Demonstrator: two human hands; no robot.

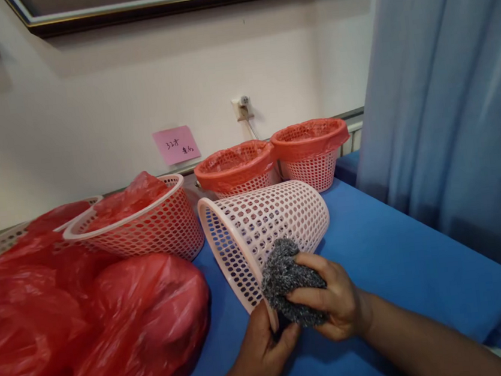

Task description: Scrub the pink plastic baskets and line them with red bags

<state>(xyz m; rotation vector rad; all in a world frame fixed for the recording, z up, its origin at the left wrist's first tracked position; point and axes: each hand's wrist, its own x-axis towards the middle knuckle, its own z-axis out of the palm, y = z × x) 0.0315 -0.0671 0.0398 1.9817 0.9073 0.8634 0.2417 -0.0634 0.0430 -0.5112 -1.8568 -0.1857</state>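
Observation:
A pale pink perforated plastic wastebasket (275,209) lies tipped on its side on the blue bed surface (403,255), its mouth facing left and toward me. My left hand (262,352) grips the near part of its rim, thumb and fingers on either side of the edge. In my right hand (335,293) is a bunched dark grey fuzzy cloth (290,280), pressed against the outside of the basket just behind the rim. The cloth hides part of the basket wall and the fingertips beneath it.
Two wastebaskets with red liners, one at centre (234,168) and one at right (312,151), stand by the wall. Leftward are another basket (146,224) and heaped red plastic bags (90,333). A blue curtain (444,99) hangs at right; a pink note (177,145) is on the wall.

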